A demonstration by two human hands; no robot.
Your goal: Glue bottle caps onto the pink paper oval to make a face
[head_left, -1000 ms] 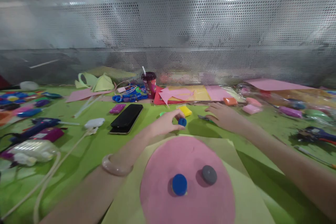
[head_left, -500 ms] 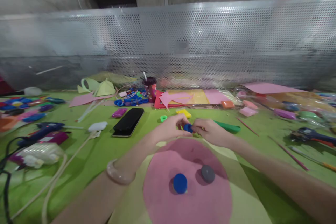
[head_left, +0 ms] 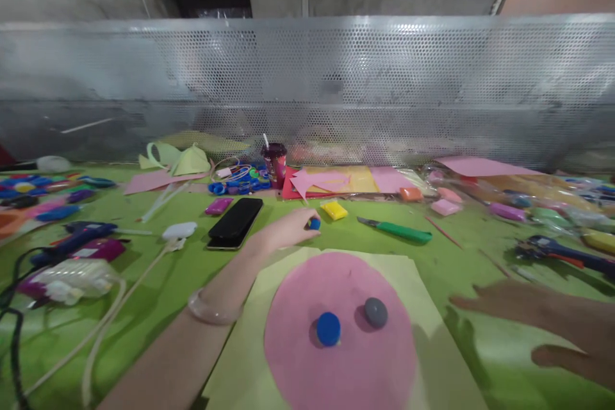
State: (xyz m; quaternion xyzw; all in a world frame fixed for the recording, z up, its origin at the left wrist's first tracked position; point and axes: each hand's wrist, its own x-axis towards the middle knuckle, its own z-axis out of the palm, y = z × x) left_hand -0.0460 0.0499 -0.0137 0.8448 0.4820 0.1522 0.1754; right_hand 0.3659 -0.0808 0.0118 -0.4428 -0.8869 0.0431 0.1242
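In the head view, the left hand (head_left: 288, 229) grips a small blue cap (head_left: 314, 224) beyond a pink paper circle (head_left: 362, 375), while the right hand (head_left: 552, 320), beside it half a second earlier, spreads open at right, unveiling a green-handled knife (head_left: 403, 232).

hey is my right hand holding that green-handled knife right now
No, the right hand is open with fingers spread, while the green-handled knife lies apart from it on the green tabletop.

Smooth, pale, rounded bangle (head_left: 210, 314) around the bare left wrist (head_left: 231, 283)
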